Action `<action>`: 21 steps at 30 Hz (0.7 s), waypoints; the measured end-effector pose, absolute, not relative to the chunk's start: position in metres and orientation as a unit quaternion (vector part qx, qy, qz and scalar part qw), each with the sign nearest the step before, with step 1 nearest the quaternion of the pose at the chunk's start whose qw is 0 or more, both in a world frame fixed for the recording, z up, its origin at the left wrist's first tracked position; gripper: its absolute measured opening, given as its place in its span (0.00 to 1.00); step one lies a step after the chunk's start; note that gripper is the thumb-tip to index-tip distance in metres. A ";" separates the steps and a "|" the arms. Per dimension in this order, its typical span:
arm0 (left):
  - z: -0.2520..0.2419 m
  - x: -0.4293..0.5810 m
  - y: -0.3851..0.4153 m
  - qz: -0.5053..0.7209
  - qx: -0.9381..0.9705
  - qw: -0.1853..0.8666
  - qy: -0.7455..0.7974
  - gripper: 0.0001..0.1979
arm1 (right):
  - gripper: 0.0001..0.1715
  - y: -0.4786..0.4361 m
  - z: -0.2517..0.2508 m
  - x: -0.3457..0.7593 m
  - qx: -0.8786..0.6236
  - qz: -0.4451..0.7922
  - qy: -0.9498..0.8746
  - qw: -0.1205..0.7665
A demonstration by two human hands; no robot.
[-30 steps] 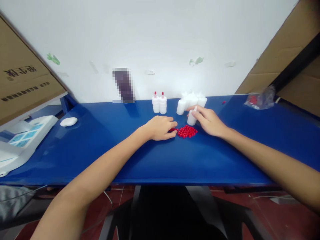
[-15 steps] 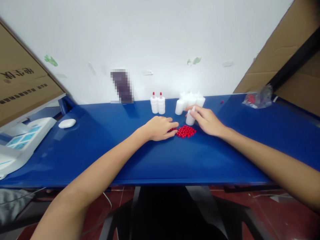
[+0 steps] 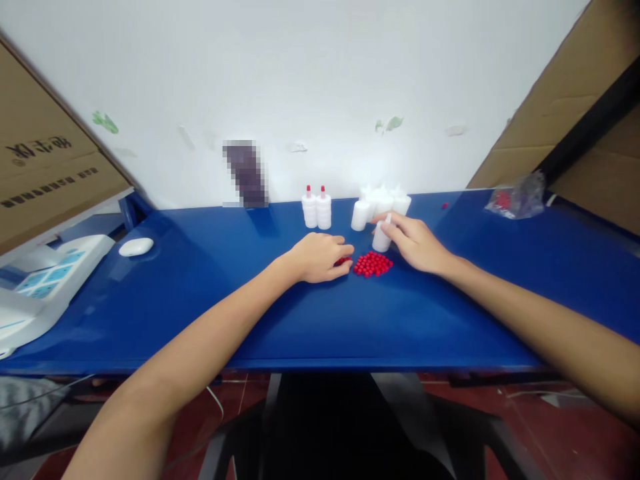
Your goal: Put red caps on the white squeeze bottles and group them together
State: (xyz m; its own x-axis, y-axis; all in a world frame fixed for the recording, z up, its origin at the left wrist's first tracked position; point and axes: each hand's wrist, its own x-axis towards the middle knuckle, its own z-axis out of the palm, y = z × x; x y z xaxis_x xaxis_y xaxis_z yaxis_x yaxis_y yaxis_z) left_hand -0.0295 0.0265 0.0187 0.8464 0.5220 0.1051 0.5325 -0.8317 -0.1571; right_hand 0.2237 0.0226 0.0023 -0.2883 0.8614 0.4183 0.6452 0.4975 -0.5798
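Small red caps lie in a pile (image 3: 373, 264) on the blue table (image 3: 310, 327). At the pile's left edge is my left hand (image 3: 323, 257), palm down, thumb and fingers apart around a few red caps (image 3: 343, 261); whether it touches them is partly hidden. My right hand (image 3: 413, 241) grips a white squeeze bottle (image 3: 381, 239) with a pointed nozzle and no red cap on it. That bottle is upright just behind the pile. Two white bottles (image 3: 317, 212) with red tips stand together further back.
Several uncapped white bottles (image 3: 380, 202) are grouped near the wall, behind my right hand. A clear bag (image 3: 517, 199) with red pieces lies at the back right. On the left are a white oval case (image 3: 136, 247) and a white device (image 3: 55, 283).
My left hand has drawn back slightly to the left, widening the gap between its fingertips and the main pile. My right hand keeps its hold on the bottle.
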 end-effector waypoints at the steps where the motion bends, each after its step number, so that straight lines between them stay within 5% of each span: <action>1: 0.019 -0.029 0.026 -0.027 -0.955 0.089 -0.282 0.16 | 0.25 0.023 0.002 0.224 -0.477 0.150 -0.788 0.357; 21: 0.016 -0.032 0.030 -0.056 -0.959 0.015 -0.277 0.18 | 0.22 0.020 0.003 0.218 -0.455 0.211 -0.767 0.400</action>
